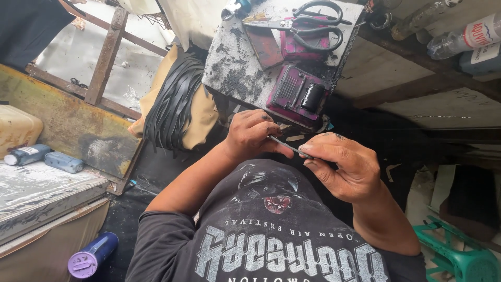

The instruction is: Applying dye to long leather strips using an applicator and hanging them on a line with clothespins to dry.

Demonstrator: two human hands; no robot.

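A thin dark strip (284,144), probably rubber or leather, runs between the two hands just above the person's chest and below the near edge of the desk (229,68); the left hand (250,134) has its grip closed on one end, fingers curled over it, and the right hand (344,164) pinches the other end between thumb and forefinger. It looks light, narrow and bendable, likely to sag or twist if held at one end only, so a pinch at both ends seems the steady way to take it. On the stained desk lie large black-handled scissors (313,23), a magenta pad with a small black cylinder (312,96) on it. A bundle of black strips (172,102) hangs at the left of the desk. Further out: a clear bottle with a red and white label (464,36) on the right-hand shelf, two blue-grey bottles (44,156) at the left, a purple-capped blue bottle (91,256) below, a green plastic stool (459,256) at lower right
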